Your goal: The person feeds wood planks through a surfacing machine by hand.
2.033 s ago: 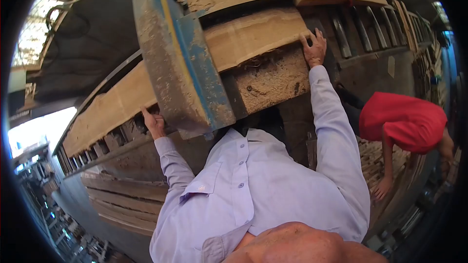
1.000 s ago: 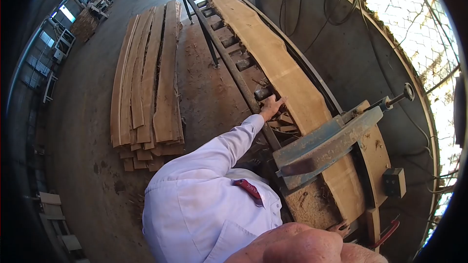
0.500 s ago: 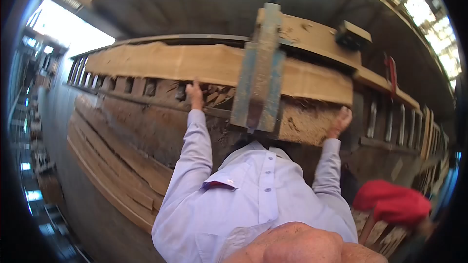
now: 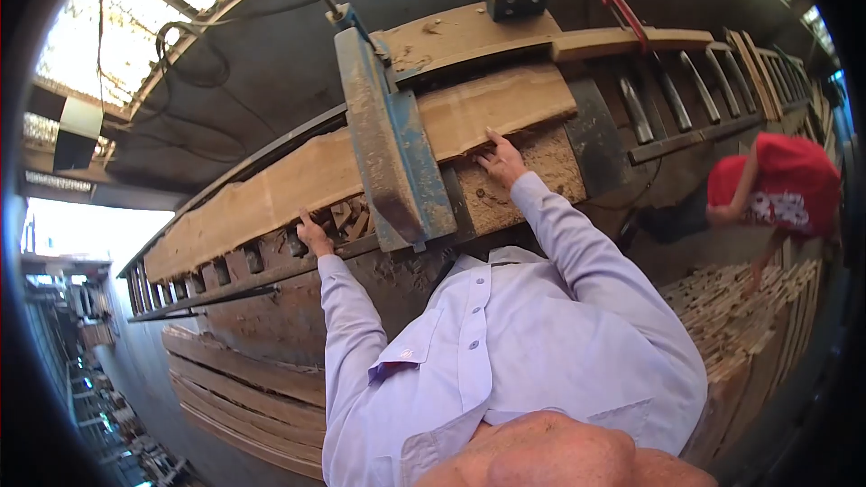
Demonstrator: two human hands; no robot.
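A long wooden plank point(image 4: 289, 173) with a wavy near edge lies lengthwise on a roller bed, passing beneath a blue machine head point(image 4: 390, 144). Left of that head, my left hand point(image 4: 314, 236) grips the plank's near edge, fingers curled against it. My right hand point(image 4: 503, 159) is closed at the same edge on the other side, index finger resting on the wood and the remaining fingers partly hidden. Under my right wrist, a sawdust-covered table surface point(image 4: 550, 167) shows. Wood offcuts point(image 4: 350, 216) lie beside my left hand. Any blade is hidden by the head.
Bare metal rollers point(image 4: 672, 95) continue to the right, near a red clamp point(image 4: 622, 13). A fence board point(image 4: 631, 41) runs behind the plank. Boards point(image 4: 244, 379) are stacked at lower left. A person in a red shirt point(image 4: 780, 185) bends over stacked wood strips point(image 4: 740, 307).
My right hand has moved left from near the plank's right end onto its near edge. My left hand stays by that edge. The camera view has turned, tilting the machine in view.
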